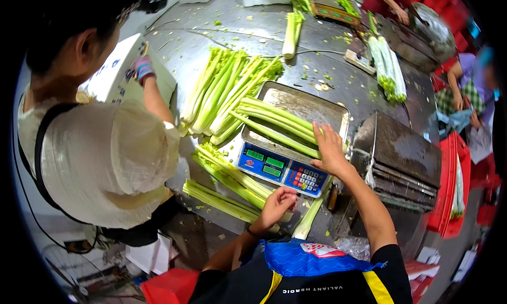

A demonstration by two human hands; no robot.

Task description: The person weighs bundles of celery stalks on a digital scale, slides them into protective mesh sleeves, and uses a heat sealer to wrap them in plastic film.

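At a scrap-strewn metal table [317, 66], the right hand [330, 148] spreads on celery [274, 119]; the left hand [275, 206] curls, grip unclear.

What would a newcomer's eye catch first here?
Likely the bright green celery heap near the middle of the metal table, beyond and left of the blue-fronted scale. Next, that scale itself, with loose celery stalks across its top and the person's right hand on their right end. Then the co-worker, large at the left, beside a white box.
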